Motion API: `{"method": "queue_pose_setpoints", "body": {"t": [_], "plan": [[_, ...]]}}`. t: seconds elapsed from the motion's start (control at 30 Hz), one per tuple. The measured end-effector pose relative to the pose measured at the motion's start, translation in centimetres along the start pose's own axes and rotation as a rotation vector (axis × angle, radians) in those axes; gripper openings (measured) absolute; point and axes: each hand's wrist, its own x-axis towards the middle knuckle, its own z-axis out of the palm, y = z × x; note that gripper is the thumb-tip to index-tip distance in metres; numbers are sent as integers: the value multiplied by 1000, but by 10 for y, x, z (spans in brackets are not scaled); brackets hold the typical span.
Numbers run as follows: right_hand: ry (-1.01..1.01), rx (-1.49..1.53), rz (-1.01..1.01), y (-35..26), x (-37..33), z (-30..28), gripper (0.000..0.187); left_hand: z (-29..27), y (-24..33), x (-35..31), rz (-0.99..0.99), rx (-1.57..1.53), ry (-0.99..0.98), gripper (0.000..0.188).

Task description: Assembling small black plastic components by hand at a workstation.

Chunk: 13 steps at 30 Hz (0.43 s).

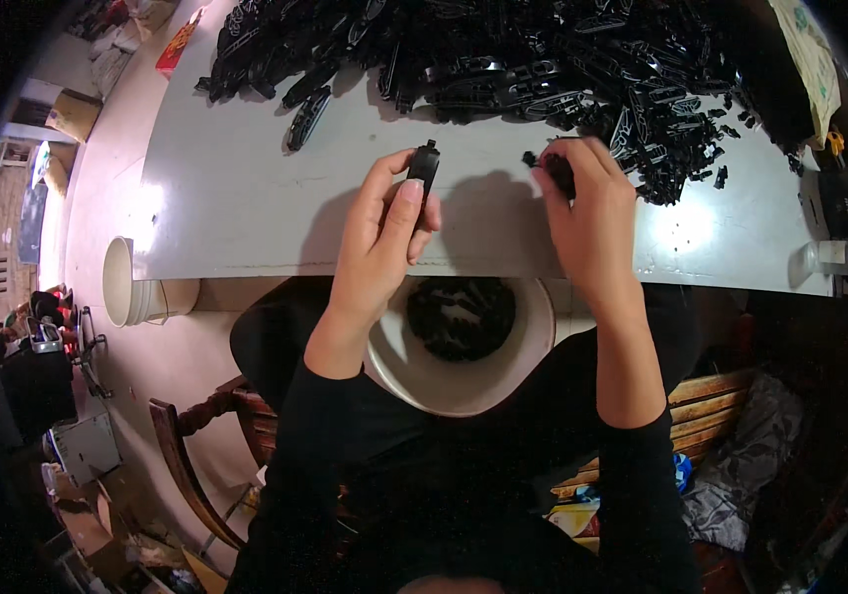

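Note:
My left hand is raised above the table's near half, closed around a slim black plastic part whose narrow tip points away from me. The thumb lies along its upper face. To the right, my right hand is curled with its fingertips around small black plastic pieces; how many is hidden by the fingers. Beside that hand lies a heap of small black pieces. A large pile of long, glossy black plastic parts covers the far side, with a single part at its left edge.
Below the table's front edge, a white bucket holding black parts stands between my legs. Another pale bucket is left of the grey table. A clear cup lies at the right corner. A wooden chair is lower left.

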Motion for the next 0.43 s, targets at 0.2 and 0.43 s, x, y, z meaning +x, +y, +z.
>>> {"method": "queue_pose_setpoints", "body": {"t": [0.2,0.43], "plan": [[-429,1160,525,-31,-14,-4,13,15,-11,-6,46,-160,-8,44],[-328,1247,581,-34,-20,2,11,23,-11,-6,358,290,-96,56]]}}
